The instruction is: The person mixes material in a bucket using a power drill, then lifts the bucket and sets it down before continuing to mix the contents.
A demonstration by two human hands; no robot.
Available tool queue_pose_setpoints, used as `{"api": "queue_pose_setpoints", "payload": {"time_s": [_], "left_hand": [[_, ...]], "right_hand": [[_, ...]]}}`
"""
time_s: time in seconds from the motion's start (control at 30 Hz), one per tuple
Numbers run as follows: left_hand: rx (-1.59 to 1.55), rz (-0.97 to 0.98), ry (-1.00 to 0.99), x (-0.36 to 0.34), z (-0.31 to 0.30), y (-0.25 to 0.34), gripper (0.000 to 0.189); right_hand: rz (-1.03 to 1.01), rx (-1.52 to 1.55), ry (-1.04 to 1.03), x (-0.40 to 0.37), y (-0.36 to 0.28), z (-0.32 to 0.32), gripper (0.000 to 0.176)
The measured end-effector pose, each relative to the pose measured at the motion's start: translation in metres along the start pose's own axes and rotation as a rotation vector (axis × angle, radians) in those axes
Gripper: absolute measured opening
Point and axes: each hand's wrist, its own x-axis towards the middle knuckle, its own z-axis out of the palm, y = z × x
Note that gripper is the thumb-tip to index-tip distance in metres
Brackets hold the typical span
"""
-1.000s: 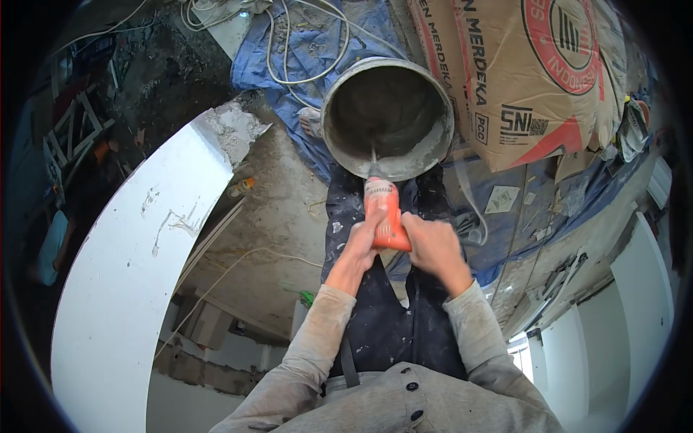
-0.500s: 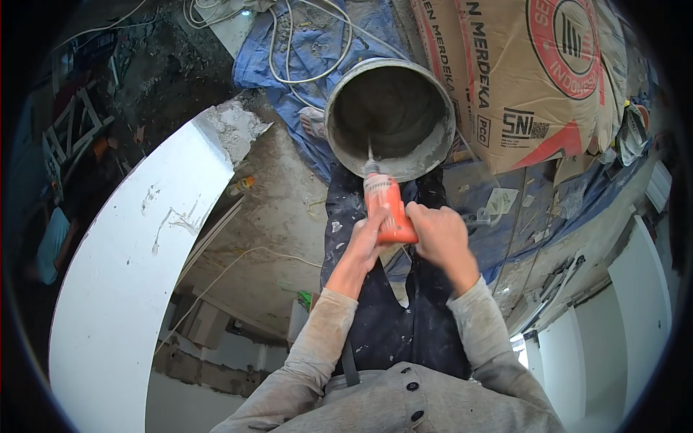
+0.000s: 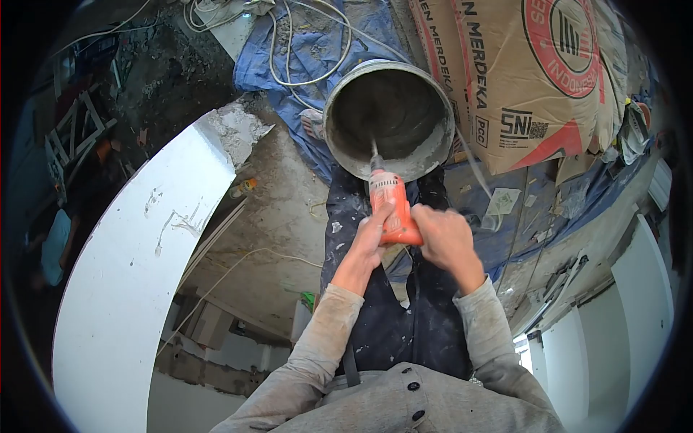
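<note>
An orange-red power drill (image 3: 393, 206) is held between both my hands over my legs. My left hand (image 3: 369, 237) wraps around the left side of its body. My right hand (image 3: 444, 238) is closed around the handle end, slightly blurred. From the chuck, a metal shaft points away from me into a round bucket (image 3: 442, 148) crusted with grey. Wet grey cement mix (image 3: 393, 108) lies inside, with swirl marks on its surface. The shaft's far end is hidden in the mix.
Large paper cement bags (image 3: 534, 94) stand right of the bucket. A blue tarp (image 3: 307, 43) with a looped pale cable (image 3: 350, 40) lies behind it. At left curves a white panel or wall top (image 3: 130, 267) with a broken end. Someone in a teal garment (image 3: 56, 245) is at far left.
The drill and both hands have shifted slightly to the right. The shaft has swung a little with them, still inside the bucket, and the pale cable by the right hand has moved.
</note>
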Motion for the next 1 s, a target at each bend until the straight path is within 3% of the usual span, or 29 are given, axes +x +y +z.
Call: {"api": "queue_pose_setpoints", "payload": {"time_s": [0.33,0.57,1.0], "left_hand": [[-0.005,0.019,-0.065,0.008,0.022,-0.005,0.052],[0.072,-0.003,-0.010,0.010,0.040,-0.010,0.053],[0.152,0.015,-0.040,0.017,0.021,-0.013,0.056]], "right_hand": [[-0.007,-0.026,0.052,-0.009,0.019,-0.008,0.028],[0.115,-0.015,0.013,-0.018,0.023,-0.011,0.027],[0.099,-0.075,0.064,-0.020,0.015,0.002,0.034]]}}
